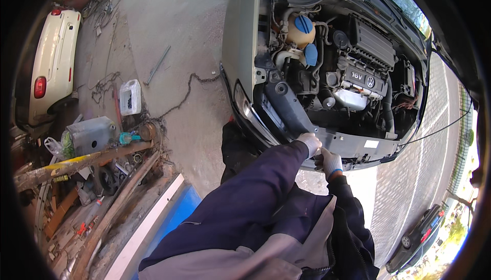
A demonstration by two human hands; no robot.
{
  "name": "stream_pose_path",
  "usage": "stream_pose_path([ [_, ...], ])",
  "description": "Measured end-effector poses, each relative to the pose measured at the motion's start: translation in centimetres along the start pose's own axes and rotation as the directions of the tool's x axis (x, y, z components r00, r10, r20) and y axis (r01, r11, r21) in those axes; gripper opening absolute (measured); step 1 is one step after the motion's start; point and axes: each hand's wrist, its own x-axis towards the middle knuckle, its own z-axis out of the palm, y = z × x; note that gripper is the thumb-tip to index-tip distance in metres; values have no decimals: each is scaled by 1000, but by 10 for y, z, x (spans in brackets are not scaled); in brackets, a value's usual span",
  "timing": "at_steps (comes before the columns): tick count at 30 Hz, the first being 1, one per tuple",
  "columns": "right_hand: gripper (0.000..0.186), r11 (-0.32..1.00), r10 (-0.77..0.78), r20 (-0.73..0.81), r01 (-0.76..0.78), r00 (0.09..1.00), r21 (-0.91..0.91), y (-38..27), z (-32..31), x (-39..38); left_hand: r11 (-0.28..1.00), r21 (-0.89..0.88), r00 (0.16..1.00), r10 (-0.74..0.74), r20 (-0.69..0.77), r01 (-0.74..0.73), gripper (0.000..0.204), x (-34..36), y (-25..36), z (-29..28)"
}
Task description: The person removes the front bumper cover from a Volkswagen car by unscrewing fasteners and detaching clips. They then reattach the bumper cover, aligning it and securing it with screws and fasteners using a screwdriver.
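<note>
Head view: standing over the exposed front of a pale grey-green metal-bodied car (240, 24), looking down along two dark navy cloth sleeves (245, 177). Holding a left hand in a white knit glove (310, 144) and a right hand in a white knit glove with a blue-edged cuff (330, 162) close together at the front edge of a long dark plastic crosspiece (353, 145), lying across the front of the engine bay, to the right of a slim clear-lensed headlight (248, 108). Curling the fingers of both partly inward, tips nearly meeting; not being able to tell about any small thing pinched between them.

Seemingly doing fine two-handed work at the crosspiece's edge, rather than working deeper by the black-and-silver engine (364, 80) or the tan rounded plastic reservoir with a blue cap (302, 32). Probably calling next for a steady fingertip grip and a clear sight of the spot, now being partly covered by the gloves. Lying well apart on the grey concrete ground (153, 4): a thin straight metal rod (158, 65) and a white cut-open plastic canister (130, 97).
</note>
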Motion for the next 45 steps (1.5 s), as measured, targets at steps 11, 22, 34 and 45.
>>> stream_pose_path([
  [11, 26, 291, -682, 155, 459, 715, -839, -8, -15, -10, 999, 33, 1000, 7, -28, -6, 19, 3, 1, 5],
  [22, 30, 430, -713, -15, 420, 701, -800, -9, -32, -14, 998, 14, 997, -63, -48, 63, 16, 9, 1, 17],
  [34, 34, 964, -116, -106, 87, 988, -251, 9, -9, 0, 997, 74, 1000, -8, 28, 6, 22, 9, 0, 10],
  [45, 23, 619, -533, -72, 331, 843, -712, 9, -18, 17, 999, 54, 998, 9, -57, -5, 19, 8, -2, 17],
])
